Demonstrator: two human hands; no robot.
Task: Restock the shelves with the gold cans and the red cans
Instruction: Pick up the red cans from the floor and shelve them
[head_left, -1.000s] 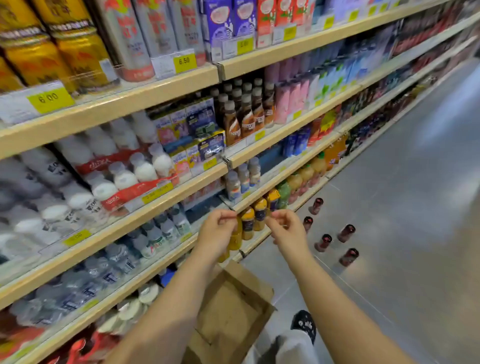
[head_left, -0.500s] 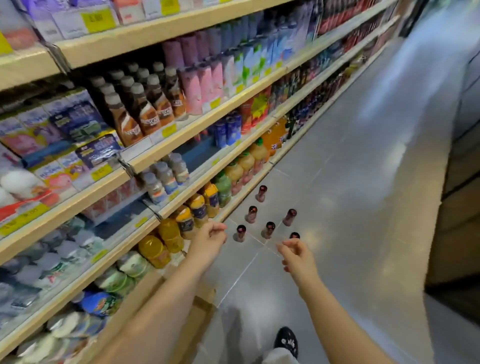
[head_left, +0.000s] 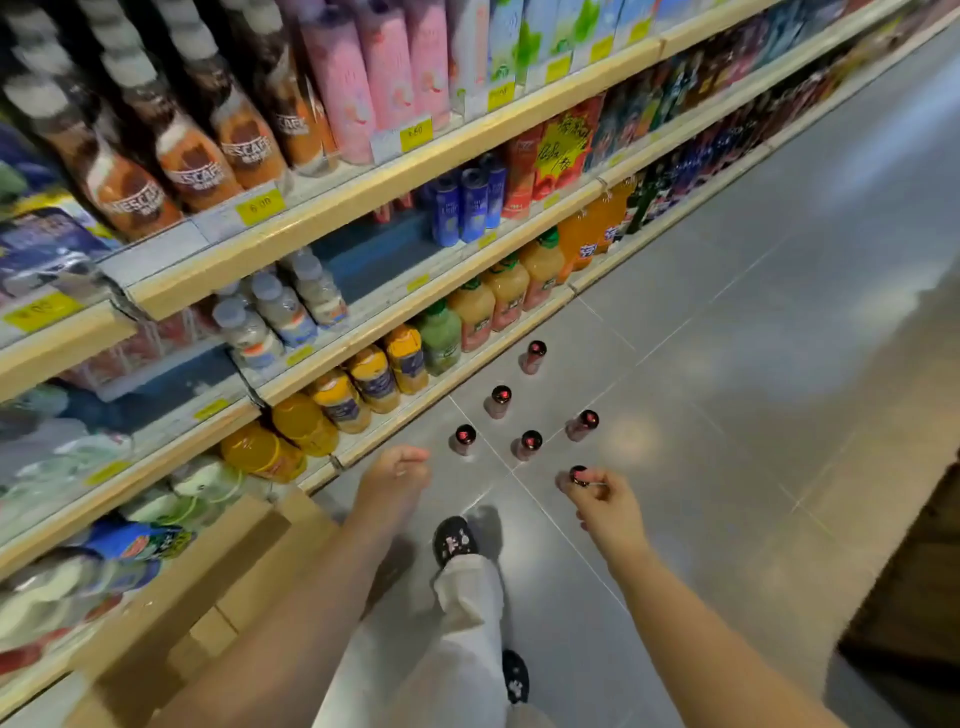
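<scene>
Fingertips (head_left: 596, 480) of the right hand (head_left: 605, 501) pinch the nearest red can (head_left: 578, 475) standing on the floor (head_left: 727, 364); the left hand (head_left: 397, 473) hangs loosely curled, holding nothing.

The shelves (head_left: 363, 197) run along the left, the floor (head_left: 727, 364) to their right. Six cans (head_left: 500, 400) stand apart on the floor, just beside the bottom shelf (head_left: 457, 376), which carries bottles (head_left: 374, 376). The nearest can (head_left: 577, 475) sits at the group's right front, its top pinched by the right hand (head_left: 605, 501). The left hand (head_left: 397, 470) hangs left of it, near the shelf foot, holding nothing. A box (head_left: 208, 597) stands on the floor against the shelves, left of the person's leg (head_left: 467, 613).
</scene>
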